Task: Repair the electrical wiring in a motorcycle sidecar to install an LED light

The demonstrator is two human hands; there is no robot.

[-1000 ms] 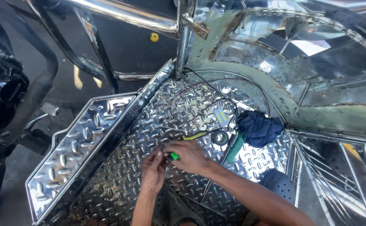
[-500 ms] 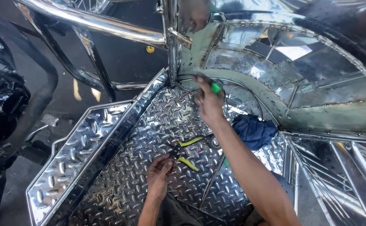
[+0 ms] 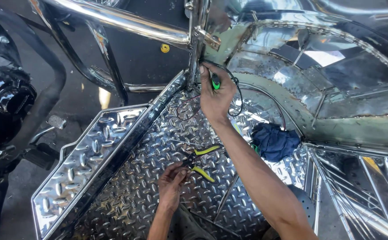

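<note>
While the right hand (image 3: 215, 98) is stretched up toward the chrome corner post (image 3: 195, 49), its grip is clamped around a green-handled screwdriver (image 3: 215, 81), whose handle shows between thumb and fingers. The tool's long axis appears to run roughly upright, along the line of the post, though its tip is hidden behind the fingers, so I cannot tell what it meets. A loop of black wire (image 3: 237, 95) hangs just right of that hand, below the post.

Well below the post, on the diamond-plate floor (image 3: 127, 195), the left hand (image 3: 171, 183) rests with fingers curled, its fingertips touching the jaw end of a pair of yellow-handled pliers (image 3: 201, 162). I cannot tell whether that grip is actually closed on them or only laid against them. The pliers lie flat, handles spread and pointing away from the left hand toward the right forearm; the left hand is by far the nearer to them.

A crumpled dark blue rag (image 3: 274, 141) lies on the floor, down and right of the post, beyond the right forearm.
</note>
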